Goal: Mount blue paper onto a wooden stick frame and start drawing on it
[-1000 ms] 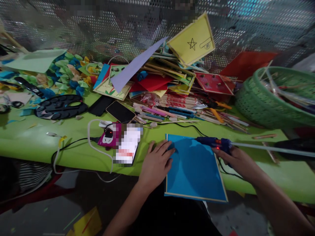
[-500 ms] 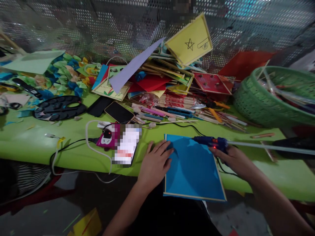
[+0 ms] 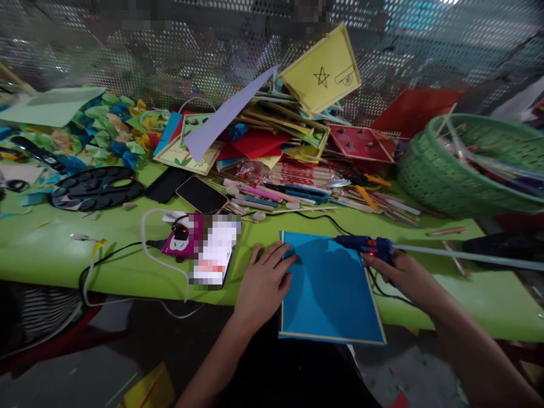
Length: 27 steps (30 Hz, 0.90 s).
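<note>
A blue sheet lies at the table's front edge, with thin pale strips along its left, right and bottom sides. My left hand rests flat on its left edge, fingers stretched out over the strip. My right hand is wrapped round a dark blue glue gun with a small red light on. The gun's nozzle points left, over the upper right part of the sheet. A long clear glue stick sticks out of its back to the right.
A lit phone and a purple power socket with cables are left of the sheet. Behind lie pens, framed cards and a black palette. A green basket stands at the right.
The whole view has shifted slightly, so things appear a little further left. The glue gun's nozzle sits slightly further right over the sheet. My left hand stays on the sheet's edge.
</note>
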Motion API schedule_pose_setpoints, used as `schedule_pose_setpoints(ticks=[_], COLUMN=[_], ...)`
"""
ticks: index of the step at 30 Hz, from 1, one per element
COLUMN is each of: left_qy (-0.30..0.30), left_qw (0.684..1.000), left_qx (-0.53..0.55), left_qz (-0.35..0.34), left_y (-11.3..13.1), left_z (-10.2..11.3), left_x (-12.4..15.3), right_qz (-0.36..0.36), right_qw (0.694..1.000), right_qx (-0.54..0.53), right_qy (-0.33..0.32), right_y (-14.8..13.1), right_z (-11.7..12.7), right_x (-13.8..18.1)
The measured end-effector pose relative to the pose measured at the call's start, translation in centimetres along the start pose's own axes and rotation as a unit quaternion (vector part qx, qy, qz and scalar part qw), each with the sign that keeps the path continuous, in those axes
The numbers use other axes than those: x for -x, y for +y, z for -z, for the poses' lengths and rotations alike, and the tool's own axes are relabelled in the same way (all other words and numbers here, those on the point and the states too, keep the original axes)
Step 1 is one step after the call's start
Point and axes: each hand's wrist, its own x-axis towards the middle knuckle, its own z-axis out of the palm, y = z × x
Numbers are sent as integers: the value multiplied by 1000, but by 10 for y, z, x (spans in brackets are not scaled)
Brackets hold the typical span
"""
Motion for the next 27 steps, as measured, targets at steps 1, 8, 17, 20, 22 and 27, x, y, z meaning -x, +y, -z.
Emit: schedule_pose_setpoints(ticks=[1,8,17,20,22,27], left_qy=[1,0,0,-2,-2,-2], left_qw=[1000,1000,1000,1000,1000,1000], left_qx=[0,2,3,2,0,3], left_qz=[0,-1,-2,-2,-3,-5], left_y=[0,0,-2,-1,-1,-1], left_z=[0,1,-1,-1,0,-1], left_x=[0,0,1,1,1,1], right_qz=[-9,-38,10,10,4,-24], right_qw=[1000,999,1000,1000,1000,999], right_qx=[-2,6,2,9,16,30], right_qy=[0,12,17,7,8,12], right_y=[-1,10,2,-4,-1,13], right_z=[1,8,1,0,1,3], right_x=[0,5,-2,-3,-2,0])
